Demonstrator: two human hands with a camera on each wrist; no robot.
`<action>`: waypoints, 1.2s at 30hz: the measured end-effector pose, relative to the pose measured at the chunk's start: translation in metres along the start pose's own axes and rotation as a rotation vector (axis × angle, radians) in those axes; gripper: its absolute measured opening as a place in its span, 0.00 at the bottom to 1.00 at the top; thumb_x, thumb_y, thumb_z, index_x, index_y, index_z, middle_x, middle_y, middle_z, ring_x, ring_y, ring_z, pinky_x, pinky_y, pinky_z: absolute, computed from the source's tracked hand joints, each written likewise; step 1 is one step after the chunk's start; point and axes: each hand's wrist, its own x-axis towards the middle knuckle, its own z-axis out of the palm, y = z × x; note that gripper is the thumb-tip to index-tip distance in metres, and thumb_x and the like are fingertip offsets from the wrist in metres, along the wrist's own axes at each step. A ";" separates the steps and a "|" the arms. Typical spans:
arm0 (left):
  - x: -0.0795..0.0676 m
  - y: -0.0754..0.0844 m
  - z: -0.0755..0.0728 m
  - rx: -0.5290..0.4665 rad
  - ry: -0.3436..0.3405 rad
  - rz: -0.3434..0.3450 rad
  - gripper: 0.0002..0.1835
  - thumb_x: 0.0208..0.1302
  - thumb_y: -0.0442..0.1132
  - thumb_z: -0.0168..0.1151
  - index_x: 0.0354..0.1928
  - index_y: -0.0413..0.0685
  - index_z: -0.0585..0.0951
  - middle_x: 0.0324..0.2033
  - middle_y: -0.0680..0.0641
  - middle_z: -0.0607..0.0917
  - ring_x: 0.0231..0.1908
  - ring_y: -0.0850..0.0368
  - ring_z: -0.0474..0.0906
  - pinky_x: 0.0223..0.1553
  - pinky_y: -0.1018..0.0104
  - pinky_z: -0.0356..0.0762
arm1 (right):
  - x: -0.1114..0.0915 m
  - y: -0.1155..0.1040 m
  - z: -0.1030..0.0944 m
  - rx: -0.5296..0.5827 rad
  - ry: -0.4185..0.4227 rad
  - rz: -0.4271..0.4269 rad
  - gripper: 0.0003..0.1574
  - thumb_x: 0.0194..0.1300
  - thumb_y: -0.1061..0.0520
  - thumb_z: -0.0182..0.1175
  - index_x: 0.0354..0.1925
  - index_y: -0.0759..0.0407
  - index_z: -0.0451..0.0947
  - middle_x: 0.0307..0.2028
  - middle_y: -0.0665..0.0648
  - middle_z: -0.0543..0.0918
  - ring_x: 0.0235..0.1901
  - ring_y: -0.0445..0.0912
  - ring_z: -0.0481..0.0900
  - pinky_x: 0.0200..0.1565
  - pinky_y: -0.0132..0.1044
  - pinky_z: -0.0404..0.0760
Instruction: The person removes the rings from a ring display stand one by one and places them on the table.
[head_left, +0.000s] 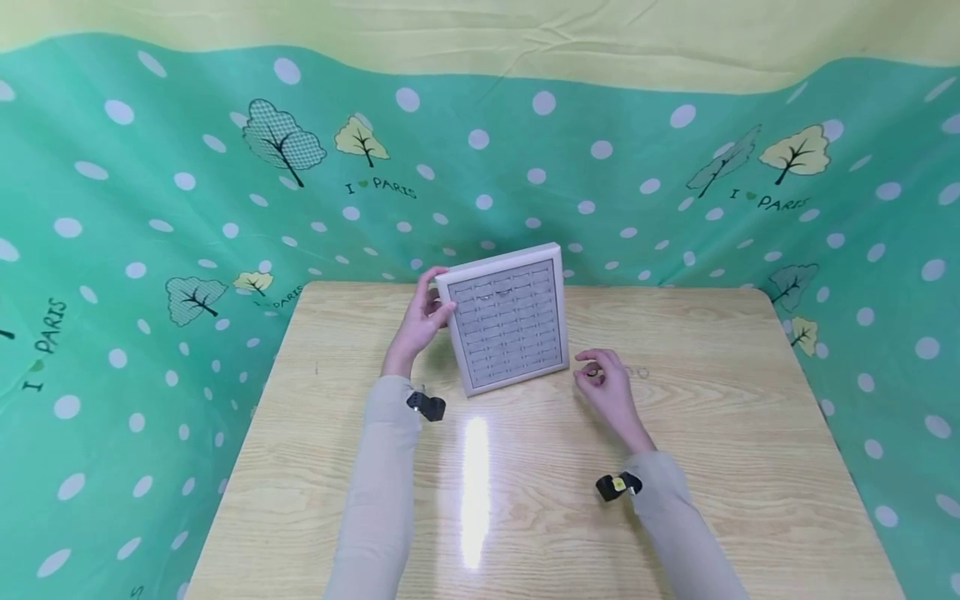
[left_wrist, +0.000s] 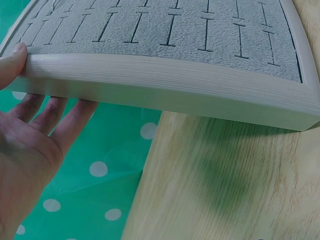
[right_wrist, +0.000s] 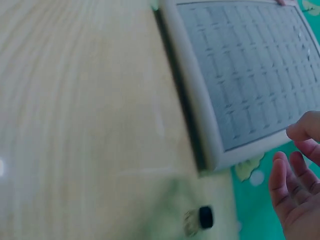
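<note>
A ring display tray with a pale frame and grey slotted padding stands tilted up on the table. My left hand grips its upper left edge; in the left wrist view the thumb lies on the frame, the other fingers underneath. A few small rings sit in upper slots. Beside the tray's lower right corner is my right hand, fingers bent and apart, with nothing visible between them in the right wrist view. Near it on the table lie a gold-and-black ring, blurred, and pale rings.
The wooden table has a bright light reflection in front of the tray. Green dotted cloth hangs behind it and along both sides. A tiny thin object lies on the left part of the table.
</note>
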 end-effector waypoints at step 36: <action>-0.001 0.001 0.001 0.025 0.003 0.016 0.33 0.68 0.26 0.53 0.70 0.54 0.57 0.54 0.32 0.75 0.49 0.37 0.76 0.44 0.49 0.82 | 0.106 -0.096 0.053 -0.046 -0.095 -0.272 0.15 0.59 0.69 0.63 0.47 0.68 0.79 0.38 0.62 0.74 0.32 0.49 0.73 0.33 0.34 0.77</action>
